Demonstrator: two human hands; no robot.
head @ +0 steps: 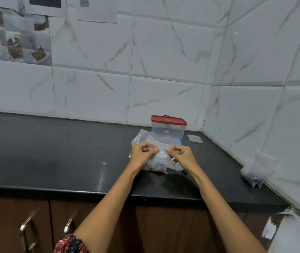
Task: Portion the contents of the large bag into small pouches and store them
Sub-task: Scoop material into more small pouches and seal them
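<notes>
Over the black counter (54, 157), near the back right corner, both hands work one small pouch (161, 157). Left hand (142, 154) pinches the pouch's top edge from the left, right hand (181, 155) pinches it from the right; thumbs and forefingers closed on the plastic, other fingers curled. Fingertips almost meet at the middle of the mouth.

Key relation: the pouch hangs down from the fingers, with the mouth running left-right between the two pinches and dark contents (157, 168) sunk to the bottom, which looks to rest on or just above the counter. Neither hand is clearly nearer; the grip is symmetric. My read: sealing the mouth, so the next move is probably a press or slide along that horizontal edge. Can't tell whether the seal is already closed.

Just behind the pouch lies the large bag (142, 136), clear and slack, touching the base of a clear container (167, 130) with a red lid (168, 119). Likely the storage spot; lid is on.

Right side: filled pouches (253, 173) lean against the tiled wall (163, 61); one flat piece (194, 138) lies near the corner, possibly an empty pouch.

Surface is glossy dark stone. Brown cabinets (17, 225) below, papers (16, 31) taped on the wall upper left.
</notes>
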